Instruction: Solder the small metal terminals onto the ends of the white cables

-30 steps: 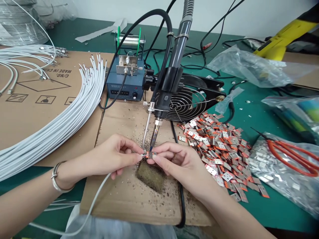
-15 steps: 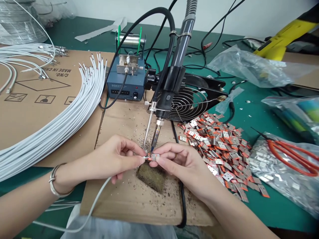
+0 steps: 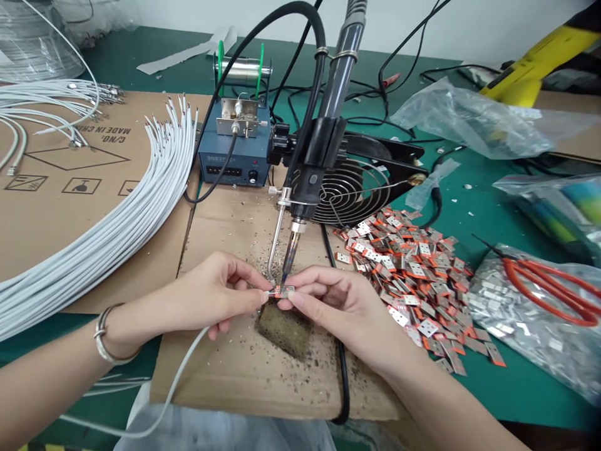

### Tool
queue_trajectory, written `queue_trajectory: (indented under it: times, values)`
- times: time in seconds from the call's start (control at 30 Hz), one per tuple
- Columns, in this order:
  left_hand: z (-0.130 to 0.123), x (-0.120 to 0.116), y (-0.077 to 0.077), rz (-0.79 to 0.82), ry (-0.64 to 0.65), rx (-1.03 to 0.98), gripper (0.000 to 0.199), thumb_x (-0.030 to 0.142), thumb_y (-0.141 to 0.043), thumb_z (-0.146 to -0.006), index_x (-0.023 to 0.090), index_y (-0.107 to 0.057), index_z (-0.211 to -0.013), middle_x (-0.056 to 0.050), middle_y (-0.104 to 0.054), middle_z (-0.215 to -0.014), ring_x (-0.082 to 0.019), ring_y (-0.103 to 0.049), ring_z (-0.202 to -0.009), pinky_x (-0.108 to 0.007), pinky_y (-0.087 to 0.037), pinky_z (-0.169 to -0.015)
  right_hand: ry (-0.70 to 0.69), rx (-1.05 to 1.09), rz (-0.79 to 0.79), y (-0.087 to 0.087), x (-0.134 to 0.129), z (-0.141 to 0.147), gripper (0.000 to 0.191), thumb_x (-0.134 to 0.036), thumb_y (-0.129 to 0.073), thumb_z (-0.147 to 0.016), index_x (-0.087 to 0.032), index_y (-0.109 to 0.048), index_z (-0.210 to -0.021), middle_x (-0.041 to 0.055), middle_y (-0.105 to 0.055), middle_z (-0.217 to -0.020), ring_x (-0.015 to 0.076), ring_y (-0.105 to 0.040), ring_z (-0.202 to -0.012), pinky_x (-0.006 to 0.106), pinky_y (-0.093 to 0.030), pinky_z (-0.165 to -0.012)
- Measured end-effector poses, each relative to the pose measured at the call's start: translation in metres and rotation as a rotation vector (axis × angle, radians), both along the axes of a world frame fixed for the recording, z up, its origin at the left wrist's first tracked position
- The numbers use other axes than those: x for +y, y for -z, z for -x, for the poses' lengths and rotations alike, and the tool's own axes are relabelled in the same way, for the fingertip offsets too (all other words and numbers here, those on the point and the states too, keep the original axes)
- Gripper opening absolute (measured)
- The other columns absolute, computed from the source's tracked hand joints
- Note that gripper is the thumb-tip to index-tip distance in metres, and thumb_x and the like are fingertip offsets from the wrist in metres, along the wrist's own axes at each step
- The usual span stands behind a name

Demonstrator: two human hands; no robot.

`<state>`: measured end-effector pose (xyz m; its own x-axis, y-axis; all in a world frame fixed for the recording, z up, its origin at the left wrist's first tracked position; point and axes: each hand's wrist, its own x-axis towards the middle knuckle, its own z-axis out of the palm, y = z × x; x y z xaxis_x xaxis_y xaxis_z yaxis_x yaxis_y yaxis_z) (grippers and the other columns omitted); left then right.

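Observation:
My left hand (image 3: 230, 291) pinches the end of a white cable (image 3: 185, 366), whose length trails down to the lower left. Between finger and thumb of my right hand (image 3: 328, 297) is a small USB connector (image 3: 288, 290) with a metal shell and an orange-red board. Cable end and connector meet right under the tip of a soldering iron (image 3: 292, 250) held in a stand. Beside the tip comes down a thin metal solder feed tube (image 3: 277, 241). A brown sponge (image 3: 284, 332) lies on the cardboard below my fingers. Exact contact at the tip is too small to tell.
A heap of USB connectors (image 3: 417, 275) lies to the right, near a bag of metal shells (image 3: 530, 319) with orange-handled scissors (image 3: 544, 282). Bundled white cables (image 3: 117, 241) lie left. Behind stand a blue solder feeder (image 3: 235, 156) and a black fan (image 3: 357, 188).
My view has shifted slightly. The connector, still between both hands, now sits nearer the iron tip, which overlaps its orange-red board. Both hands keep their pinch.

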<state>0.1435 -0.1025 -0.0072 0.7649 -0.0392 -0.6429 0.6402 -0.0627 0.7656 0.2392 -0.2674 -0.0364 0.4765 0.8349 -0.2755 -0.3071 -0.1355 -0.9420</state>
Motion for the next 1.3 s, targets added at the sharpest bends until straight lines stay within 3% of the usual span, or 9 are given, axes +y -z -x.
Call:
queue_trajectory:
  times: [0.67, 0.97, 1.3]
  values:
    - [0.008, -0.001, 0.005, 0.069, -0.024, -0.085, 0.022, 0.032, -0.056, -0.079, 0.012, -0.057, -0.089, 0.008, -0.038, -0.047, -0.003, -0.036, -0.032, -0.01, -0.034, -0.027, -0.06, 0.038, -0.029, 0.001, -0.004, -0.001, 0.008, -0.02, -0.065, -0.078, -0.015, -0.064, -0.084, 0.0021, -0.069, -0.075, 0.004, -0.064, -0.07, 0.008, -0.047, -0.065]
    - [0.003, -0.002, -0.006, 0.031, -0.02, 0.013, 0.021, 0.03, -0.055, -0.08, 0.011, -0.056, -0.089, 0.009, -0.037, -0.047, -0.003, -0.037, -0.033, -0.01, -0.035, -0.028, -0.068, 0.04, -0.04, -0.001, -0.004, -0.002, 0.009, -0.02, -0.065, -0.077, -0.014, -0.063, -0.084, 0.0028, -0.069, -0.075, 0.0047, -0.065, -0.07, 0.009, -0.047, -0.065]
    - [0.004, -0.001, 0.006, 0.044, -0.037, -0.058, 0.024, 0.033, -0.056, -0.079, 0.011, -0.057, -0.089, 0.008, -0.039, -0.048, -0.003, -0.037, -0.032, -0.01, -0.035, -0.027, -0.042, -0.01, 0.002, 0.001, -0.002, -0.001, 0.01, -0.021, -0.065, -0.076, -0.015, -0.063, -0.084, 0.0037, -0.069, -0.076, 0.0071, -0.065, -0.07, 0.013, -0.048, -0.065]
